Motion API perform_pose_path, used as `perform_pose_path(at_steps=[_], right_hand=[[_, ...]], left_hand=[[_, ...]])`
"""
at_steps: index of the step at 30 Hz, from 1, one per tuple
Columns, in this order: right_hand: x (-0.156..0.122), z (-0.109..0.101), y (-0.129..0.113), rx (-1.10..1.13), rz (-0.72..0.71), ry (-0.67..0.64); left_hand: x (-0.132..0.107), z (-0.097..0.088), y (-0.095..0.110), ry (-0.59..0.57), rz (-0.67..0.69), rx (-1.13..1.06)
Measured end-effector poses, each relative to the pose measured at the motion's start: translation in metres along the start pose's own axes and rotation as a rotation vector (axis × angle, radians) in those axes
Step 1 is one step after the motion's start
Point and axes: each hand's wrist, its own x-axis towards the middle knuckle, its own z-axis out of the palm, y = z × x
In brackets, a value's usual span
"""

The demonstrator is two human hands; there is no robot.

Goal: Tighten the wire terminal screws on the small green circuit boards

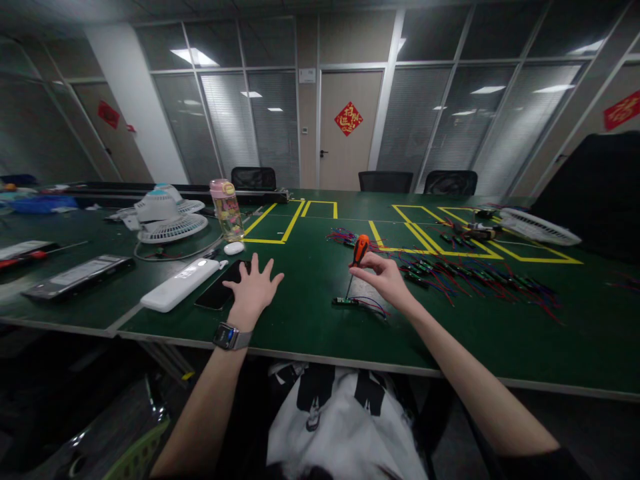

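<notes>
My right hand [383, 275] is closed around an orange-and-black screwdriver [359, 252], held upright with its tip down on a small green circuit board [345, 301] that trails red and blue wires. My left hand [254, 288] lies flat on the green table [310, 327] with fingers spread, holding nothing. Its fingertips reach a black phone [220, 285]. A watch sits on that wrist.
A white power bank [179, 284], a white mouse [233, 248], a pink-lidded bottle [227, 209] and white fan parts [167, 215] lie left. Several wired boards [465, 275] spread right among yellow tape lines. Black chairs stand beyond the table.
</notes>
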Motion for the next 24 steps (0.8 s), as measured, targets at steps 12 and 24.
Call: perform_pose_path(at_steps=[12, 24], right_hand=[[-0.001, 0.002, 0.001, 0.068, 0.089, -0.035], [-0.001, 0.005, 0.001, 0.159, 0.072, -0.082]], left_hand=[[0.001, -0.011, 0.012, 0.149, 0.122, -0.106], [-0.016, -0.057, 0.123, 0.107, 0.967, -1.011]])
